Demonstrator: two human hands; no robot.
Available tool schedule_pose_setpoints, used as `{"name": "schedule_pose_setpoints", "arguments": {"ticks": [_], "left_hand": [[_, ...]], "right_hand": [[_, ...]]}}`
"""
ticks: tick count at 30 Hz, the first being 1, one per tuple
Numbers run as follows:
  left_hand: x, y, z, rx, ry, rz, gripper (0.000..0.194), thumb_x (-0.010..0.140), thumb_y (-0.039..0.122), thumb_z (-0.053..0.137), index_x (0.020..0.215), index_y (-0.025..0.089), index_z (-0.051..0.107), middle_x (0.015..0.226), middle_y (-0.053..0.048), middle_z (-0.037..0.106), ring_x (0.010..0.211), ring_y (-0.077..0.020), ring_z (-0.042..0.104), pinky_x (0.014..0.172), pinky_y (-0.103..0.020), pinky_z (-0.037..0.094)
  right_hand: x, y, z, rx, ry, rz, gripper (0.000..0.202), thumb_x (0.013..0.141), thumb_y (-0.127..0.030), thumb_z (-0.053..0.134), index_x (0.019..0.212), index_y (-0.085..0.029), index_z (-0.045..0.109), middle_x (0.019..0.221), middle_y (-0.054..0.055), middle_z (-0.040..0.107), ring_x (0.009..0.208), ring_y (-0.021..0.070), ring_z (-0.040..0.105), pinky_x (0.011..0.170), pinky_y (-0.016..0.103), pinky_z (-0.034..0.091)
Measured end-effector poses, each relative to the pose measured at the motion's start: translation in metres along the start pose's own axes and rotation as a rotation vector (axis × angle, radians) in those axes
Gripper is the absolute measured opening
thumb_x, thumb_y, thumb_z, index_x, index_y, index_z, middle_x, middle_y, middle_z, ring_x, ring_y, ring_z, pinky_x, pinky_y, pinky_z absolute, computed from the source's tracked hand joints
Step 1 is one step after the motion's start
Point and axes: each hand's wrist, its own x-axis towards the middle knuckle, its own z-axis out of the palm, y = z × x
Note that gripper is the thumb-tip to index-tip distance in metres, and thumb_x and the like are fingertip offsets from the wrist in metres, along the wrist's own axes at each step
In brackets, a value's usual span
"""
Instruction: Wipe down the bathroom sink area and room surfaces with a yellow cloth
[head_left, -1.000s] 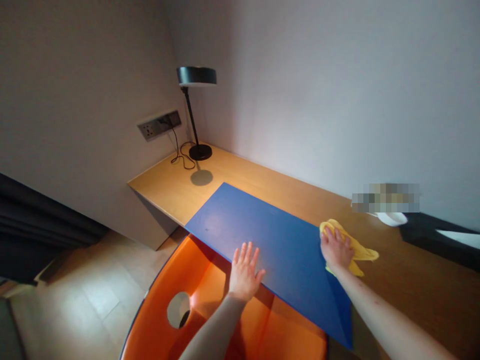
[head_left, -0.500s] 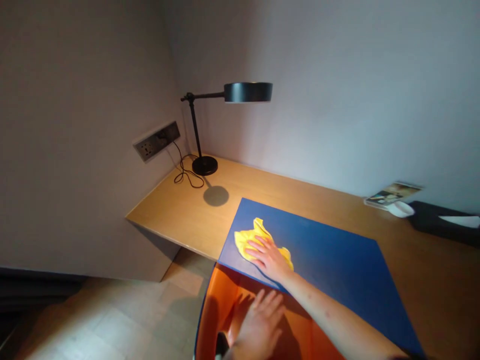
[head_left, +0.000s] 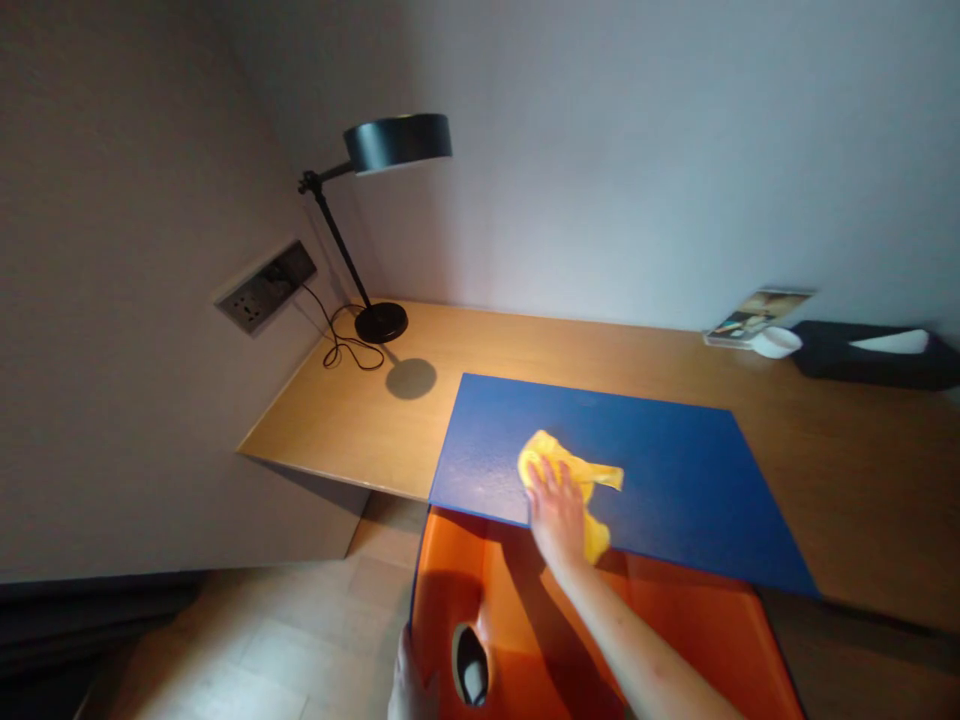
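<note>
A blue mat (head_left: 675,470) lies on the wooden desk, along its front edge. On the mat's front left part is a crumpled yellow cloth (head_left: 577,470), one end of it hanging over the edge. My right hand (head_left: 557,510) presses on the cloth, with its fingers spread over it. Low in the picture, my left hand (head_left: 409,685) is at the left side of the orange chair (head_left: 517,610); its fingers are mostly hidden and blurred.
A black lamp (head_left: 381,322) with a loose cable stands at the desk's back left, near a wall socket (head_left: 251,308). At the back right are a picture card (head_left: 759,312), a white round object (head_left: 776,342) and a black tissue box (head_left: 870,365).
My right hand and the cloth have moved right along the mat. My left hand has gone from over the chair seat down to its left side. The view has turned and shifted.
</note>
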Motion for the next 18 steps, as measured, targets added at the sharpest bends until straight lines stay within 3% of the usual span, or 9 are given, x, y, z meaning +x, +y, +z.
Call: {"name": "schedule_pose_setpoints", "arguments": {"ticks": [3,5,6,8,10,12,14,16,18], "left_hand": [[0.003,0.002,-0.01,-0.023,-0.058,-0.061,0.064,0.093,0.01,0.033,0.154,-0.003,0.015,0.151,-0.026,0.043,0.135,-0.0257,0.052,0.105,-0.032,0.051],[0.001,0.008,-0.017,-0.011,-0.081,-0.096,0.064,0.093,0.009,0.035,0.153,-0.004,0.017,0.154,-0.023,0.04,0.137,-0.0244,0.049,0.107,-0.029,0.048],[-0.001,0.013,-0.02,-0.009,-0.093,-0.112,0.065,0.094,0.009,0.036,0.154,-0.002,0.016,0.154,-0.022,0.041,0.136,-0.0239,0.05,0.107,-0.029,0.048],[-0.004,0.02,-0.023,-0.008,-0.114,-0.136,0.066,0.094,0.01,0.037,0.156,0.001,0.014,0.152,-0.02,0.044,0.131,-0.0236,0.055,0.103,-0.03,0.05],[-0.004,0.023,-0.024,0.007,-0.15,-0.148,0.066,0.095,0.01,0.036,0.156,0.001,0.012,0.152,-0.021,0.043,0.128,-0.0246,0.057,0.101,-0.031,0.051],[-0.003,0.023,-0.02,0.041,-0.161,-0.144,0.064,0.096,0.009,0.036,0.155,0.0,0.012,0.155,-0.022,0.038,0.133,-0.0243,0.053,0.102,-0.03,0.05],[-0.001,0.02,-0.015,0.077,-0.154,-0.139,0.062,0.097,0.009,0.036,0.155,-0.002,0.015,0.158,-0.022,0.032,0.137,-0.0245,0.049,0.104,-0.029,0.048],[-0.001,0.017,-0.011,0.073,-0.139,-0.132,0.061,0.097,0.009,0.035,0.154,-0.004,0.018,0.158,-0.023,0.03,0.138,-0.0253,0.048,0.105,-0.03,0.049],[-0.002,0.015,-0.01,0.035,-0.129,-0.12,0.06,0.096,0.008,0.034,0.154,-0.004,0.02,0.157,-0.024,0.03,0.135,-0.0269,0.051,0.104,-0.033,0.051]], "right_hand": [[0.025,-0.096,0.028,0.173,-0.126,-0.198,0.046,0.101,-0.022,0.043,0.145,-0.027,0.054,0.156,0.006,0.049,0.149,0.0358,0.032,0.116,0.059,0.033],[0.031,-0.121,0.03,0.249,-0.22,-0.338,0.046,0.1,-0.018,0.043,0.143,-0.028,0.056,0.157,0.003,0.048,0.149,0.0333,0.033,0.117,0.056,0.032],[0.031,-0.118,0.025,0.265,-0.258,-0.397,0.047,0.1,-0.016,0.042,0.142,-0.029,0.057,0.157,0.001,0.047,0.149,0.0317,0.033,0.118,0.054,0.032],[0.022,-0.078,0.009,0.235,-0.289,-0.448,0.049,0.098,-0.013,0.04,0.14,-0.031,0.059,0.156,-0.003,0.049,0.148,0.0291,0.035,0.118,0.051,0.033],[0.006,0.0,-0.014,0.125,-0.238,-0.355,0.052,0.097,-0.013,0.037,0.139,-0.032,0.061,0.153,-0.004,0.052,0.148,0.0281,0.036,0.118,0.05,0.034],[-0.01,0.093,-0.04,-0.042,-0.1,-0.079,0.05,0.098,-0.017,0.033,0.134,-0.029,0.066,0.151,0.0,0.055,0.146,0.0297,0.039,0.118,0.051,0.034],[-0.019,0.169,-0.061,-0.187,0.025,0.223,0.051,0.101,-0.03,0.03,0.137,-0.021,0.064,0.153,0.008,0.051,0.145,0.0351,0.04,0.114,0.056,0.039],[-0.014,0.2,-0.07,-0.272,0.125,0.461,0.054,0.102,-0.035,0.029,0.139,-0.013,0.062,0.152,0.016,0.051,0.142,0.0396,0.041,0.11,0.059,0.041],[0.007,0.176,-0.064,-0.28,0.124,0.475,0.053,0.102,-0.032,0.03,0.14,-0.012,0.061,0.152,0.016,0.051,0.142,0.0398,0.042,0.11,0.058,0.042]]}}
